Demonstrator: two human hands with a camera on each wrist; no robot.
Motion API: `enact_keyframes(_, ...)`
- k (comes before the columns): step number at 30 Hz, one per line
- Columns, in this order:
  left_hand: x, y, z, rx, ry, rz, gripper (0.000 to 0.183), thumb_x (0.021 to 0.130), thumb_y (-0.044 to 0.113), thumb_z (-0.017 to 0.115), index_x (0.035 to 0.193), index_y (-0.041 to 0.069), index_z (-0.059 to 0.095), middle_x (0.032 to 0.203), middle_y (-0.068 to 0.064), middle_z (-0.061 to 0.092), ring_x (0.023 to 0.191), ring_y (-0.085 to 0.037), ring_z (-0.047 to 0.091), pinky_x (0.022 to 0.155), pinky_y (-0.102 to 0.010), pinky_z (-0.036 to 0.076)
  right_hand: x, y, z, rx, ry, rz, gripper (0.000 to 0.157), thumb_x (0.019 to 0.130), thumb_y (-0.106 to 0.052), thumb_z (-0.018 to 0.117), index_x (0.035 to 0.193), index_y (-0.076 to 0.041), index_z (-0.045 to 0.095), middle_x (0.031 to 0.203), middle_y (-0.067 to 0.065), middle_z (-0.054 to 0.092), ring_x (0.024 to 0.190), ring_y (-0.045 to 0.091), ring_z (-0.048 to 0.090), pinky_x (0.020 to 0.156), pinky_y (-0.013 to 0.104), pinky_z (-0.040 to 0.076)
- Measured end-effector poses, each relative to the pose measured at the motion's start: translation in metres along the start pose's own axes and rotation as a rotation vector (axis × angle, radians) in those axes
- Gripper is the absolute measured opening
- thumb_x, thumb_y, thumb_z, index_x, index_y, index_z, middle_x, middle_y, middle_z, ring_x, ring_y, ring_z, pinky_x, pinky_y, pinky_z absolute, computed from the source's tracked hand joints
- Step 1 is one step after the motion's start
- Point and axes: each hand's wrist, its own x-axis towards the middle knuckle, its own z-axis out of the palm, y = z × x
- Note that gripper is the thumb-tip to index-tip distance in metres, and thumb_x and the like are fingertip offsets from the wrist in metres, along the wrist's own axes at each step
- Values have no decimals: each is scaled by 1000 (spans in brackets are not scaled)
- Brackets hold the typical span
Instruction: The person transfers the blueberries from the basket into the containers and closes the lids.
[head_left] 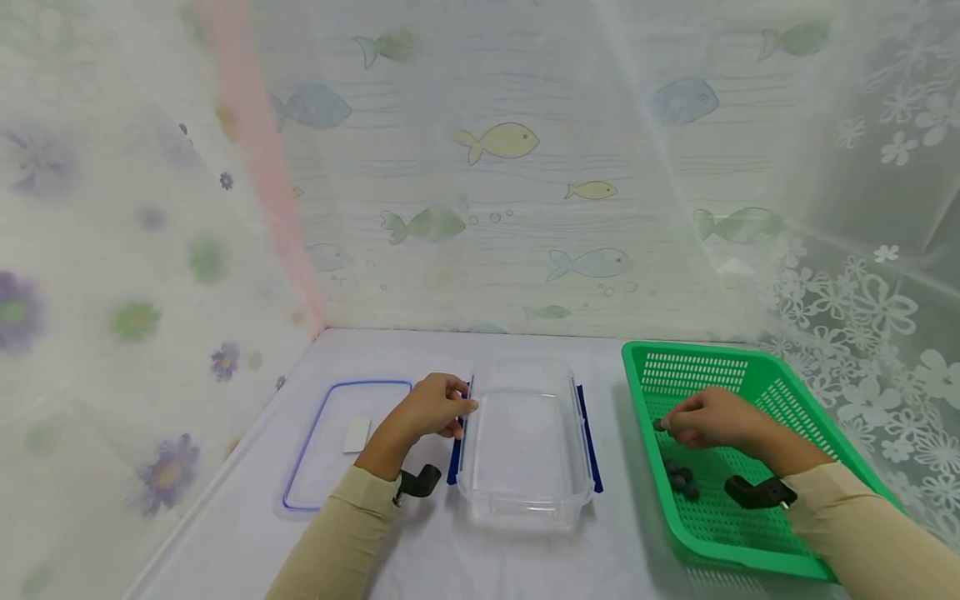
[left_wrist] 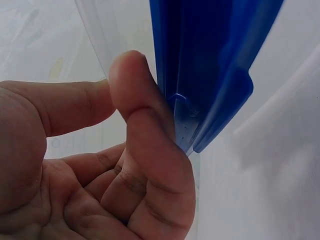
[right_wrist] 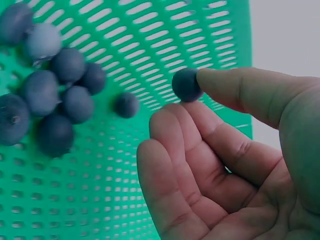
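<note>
Over the green basket [head_left: 678,533], my right hand [head_left: 708,418] pinches one blueberry [right_wrist: 187,84] between thumb and fingertips. A cluster of several blueberries [right_wrist: 42,92] lies on the basket's slotted floor, with one loose blueberry [right_wrist: 126,105] a little apart. My left hand [head_left: 435,406] grips the left rim of a clear plastic container [head_left: 525,504] in the middle of the table. In the left wrist view its thumb and index finger close at the wall, beside a blue latch flap [left_wrist: 200,55]. No blueberries show inside the container.
A clear lid [head_left: 330,492] with a blue edge lies flat left of the container, bearing a small white piece [head_left: 357,434]. Another blue flap [head_left: 590,437] hangs on the container's right side. Printed plastic curtains [head_left: 502,175] enclose the white table at the back and sides.
</note>
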Motion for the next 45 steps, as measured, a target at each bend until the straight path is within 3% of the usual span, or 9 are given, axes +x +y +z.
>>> enact_keyframes(4,0,0,0,3,-3,-7,49,99,24,72,138,-1,58,103,-10,67,61,-19,69,63,-32,60,-1,-6,-2,53,0,2,37,101,-26,67,122,4,73,120,16,74,102,27,74,86,41,63)
enact_keyframes(12,-2,0,-1,0,-2,-4,47,99,23,72,137,-1,59,101,-11,67,61,-19,69,62,-32,61,-2,-23,-6,99,-14,-16,38,102,-26,66,120,7,72,107,12,76,101,24,73,87,39,62)
enact_keyframes(22,-1,0,-1,-13,-13,3,49,98,22,71,139,-2,58,104,-12,67,60,-18,68,63,-32,61,-1,-48,-1,195,-53,-58,43,102,-28,67,125,8,68,113,13,74,108,24,72,96,43,60)
enact_keyframes(32,0,3,0,7,-5,-2,47,99,23,72,137,-1,59,100,-10,67,60,-18,69,62,-31,60,9,-72,12,204,-80,-95,44,102,-27,67,129,8,66,118,15,75,108,21,73,93,39,61)
enact_keyframes(40,1,3,1,14,-1,-8,48,98,23,72,137,-1,58,99,-10,66,60,-18,69,61,-31,60,19,-97,30,207,-116,-108,40,99,-23,72,124,7,70,107,11,76,97,22,72,89,38,62)
enact_keyframes(45,1,2,1,16,-5,-3,48,98,24,72,137,-1,58,99,-10,67,60,-18,69,62,-31,60,27,-107,42,222,-146,-122,35,98,-22,73,120,6,72,107,17,76,94,24,73,88,39,63)
